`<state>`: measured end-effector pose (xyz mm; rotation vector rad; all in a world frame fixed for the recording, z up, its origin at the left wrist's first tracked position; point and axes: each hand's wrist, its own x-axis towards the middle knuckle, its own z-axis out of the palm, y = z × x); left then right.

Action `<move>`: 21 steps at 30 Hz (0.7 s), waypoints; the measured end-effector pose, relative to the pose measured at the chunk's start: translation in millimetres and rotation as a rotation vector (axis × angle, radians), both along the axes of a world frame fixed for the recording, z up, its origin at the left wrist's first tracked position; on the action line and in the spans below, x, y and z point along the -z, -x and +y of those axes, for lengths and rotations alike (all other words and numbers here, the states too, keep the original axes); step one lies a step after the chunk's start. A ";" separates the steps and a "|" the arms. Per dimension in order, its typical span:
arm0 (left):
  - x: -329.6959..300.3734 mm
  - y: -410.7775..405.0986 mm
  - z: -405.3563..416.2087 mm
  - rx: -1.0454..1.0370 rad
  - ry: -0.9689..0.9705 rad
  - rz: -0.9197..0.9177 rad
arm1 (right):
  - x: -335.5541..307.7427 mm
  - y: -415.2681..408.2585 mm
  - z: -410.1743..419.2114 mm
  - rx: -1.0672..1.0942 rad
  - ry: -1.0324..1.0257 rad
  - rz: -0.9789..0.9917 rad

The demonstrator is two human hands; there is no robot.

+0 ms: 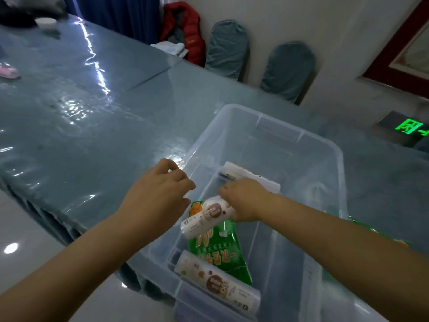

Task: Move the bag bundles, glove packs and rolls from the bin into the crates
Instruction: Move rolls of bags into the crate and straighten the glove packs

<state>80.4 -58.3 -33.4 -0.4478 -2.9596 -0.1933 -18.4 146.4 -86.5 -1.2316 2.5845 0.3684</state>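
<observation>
**Right hand on a roll, down in the bin**

My right hand (243,201) is inside the clear bin (329,163), fingers curled round the far end of a white roll (204,216); the roll tilts up off the green pack beneath it. My left hand (160,194) hangs over the bin's left rim, fingers loosely bent, holding nothing that I can see.

Just past my right knuckles lies a second white roll (253,176), flat on the bin floor, partly covered by my hand. Under the held roll and back toward my wrist is a green glove pack (216,252) with yellow lettering. Nearest my elbows, against the bin's near wall, rests a third roll (218,282) with a brown round label. So I count three rolls and one green pack in the bin. Out past my right forearm, outside the bin, a bit of green packaging (362,225) shows; my arm hides most of it, so I can't say what it is.

The bin sits on a long table (92,108) under a shiny blue-grey plastic cover. Well off beyond my left hand: a white bowl (46,23) and a pink thing (8,72), blurred and cut by the frame edge. Beyond the table, two covered chairs (287,70) stand at the wall, a red jacket (185,31) draped over a third seat, and a green exit sign (412,127) glows low on the right.
</observation>
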 end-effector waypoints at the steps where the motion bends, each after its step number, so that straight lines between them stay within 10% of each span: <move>1: -0.7 3.1 -0.1 0.023 0.014 -0.004 | -11.1 0.4 8.8 0.043 0.028 0.012; 10: -16.1 59.9 40.0 0.250 0.107 -0.184 | -78.6 -30.9 72.3 0.425 0.328 0.102; 17: -13.5 67.4 90.9 0.468 0.251 0.079 | -71.4 -35.0 114.6 0.512 0.281 0.537; 21: 26.0 42.1 115.2 0.758 0.518 -0.273 | -58.2 -30.7 119.1 0.604 0.397 0.627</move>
